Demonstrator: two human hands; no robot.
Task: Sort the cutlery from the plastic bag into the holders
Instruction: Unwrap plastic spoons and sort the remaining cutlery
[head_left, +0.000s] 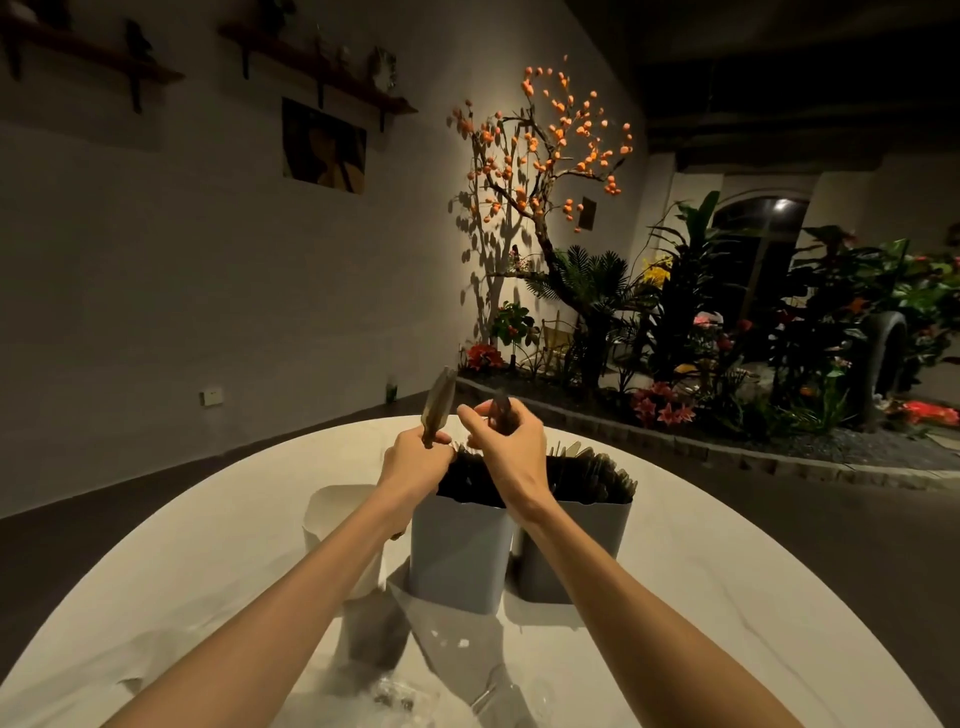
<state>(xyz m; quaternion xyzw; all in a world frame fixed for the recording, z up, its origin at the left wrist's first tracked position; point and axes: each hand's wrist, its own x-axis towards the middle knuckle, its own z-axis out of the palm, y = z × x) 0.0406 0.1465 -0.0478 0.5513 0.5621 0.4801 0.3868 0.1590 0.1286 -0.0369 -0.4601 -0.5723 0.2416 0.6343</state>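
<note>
Fingers (441, 439) of the left hand (415, 462) curl tight round the handle of a dull, brownish piece of cutlery (438, 408), a flat blade-like shape that tilts up and away above the holders. Beside it, the right hand (511, 449) pinches a second dark piece (503, 413) between thumb and fingertips; motion blur hides its kind. Both hands hover just over the middle holder (460, 551), a pale, smooth, square-sided bin packed with dark cutlery. Touching its right side stands the right holder (576, 551), of the same make, also full, with flat rounded handles fanned above the rim. A third, pale holder (337, 525) sits to the left, partly hidden behind the left forearm. All rest on a round white table (727, 597) with faint marbled veins. Near the front edge lies the clear, crinkled plastic bag (400, 693), with something dark inside. Beyond the table, a bare-branched tree (545, 156) with orange fruit rises from a bed of leafy plants and red flowers (665, 408) against a plain wall.
</note>
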